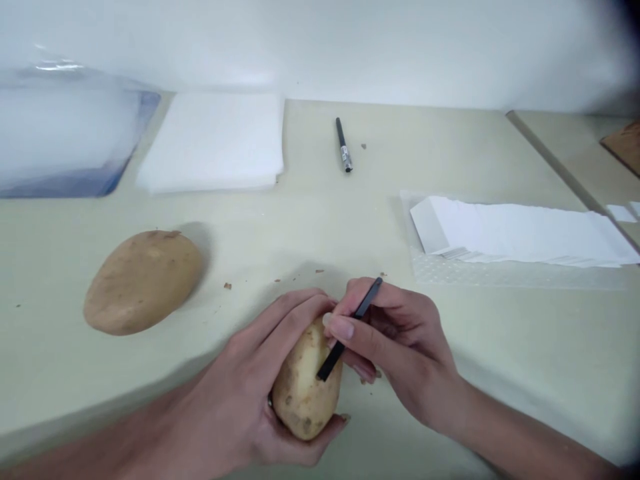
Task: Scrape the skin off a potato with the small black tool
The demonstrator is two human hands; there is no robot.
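My left hand (255, 380) is wrapped round a potato (307, 393), with the thumb beneath it and the fingers over its far end. A pale strip without skin runs down the potato's upper face. Between thumb and fingers, my right hand (395, 340) pinches a slim, flat black tool (367, 297), whose exact kind I cannot make out. The tool slants across the potato, its lower end at the edge of the pale strip. To the left lies a second, larger potato (143, 283) with its brown skin on.
Small brown skin scraps (228, 286) lie about the table (320, 220). Farther back are a paper stack (220, 140), a black-and-silver pen (343, 145) and a blue-edged clear folder (110, 180). White cards (520, 233) fan out on clear plastic at right. A white wall (350, 53) bounds the back.
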